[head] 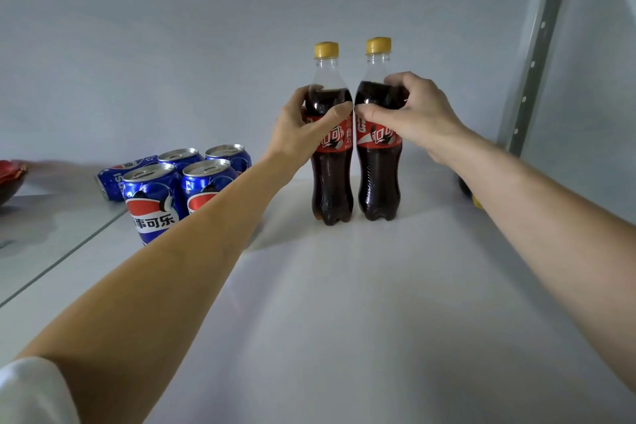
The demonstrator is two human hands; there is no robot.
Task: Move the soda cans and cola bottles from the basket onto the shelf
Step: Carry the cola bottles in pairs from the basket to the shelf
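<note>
Hands grip two cola-filled bottles.

Dark red bowl, perhaps fruit

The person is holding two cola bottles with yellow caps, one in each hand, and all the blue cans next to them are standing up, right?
Not quite. The head view shows one blue can lying on its side behind the four upright ones. The rest holds: the left hand and right hand each grip a yellow-capped cola bottle.
</note>
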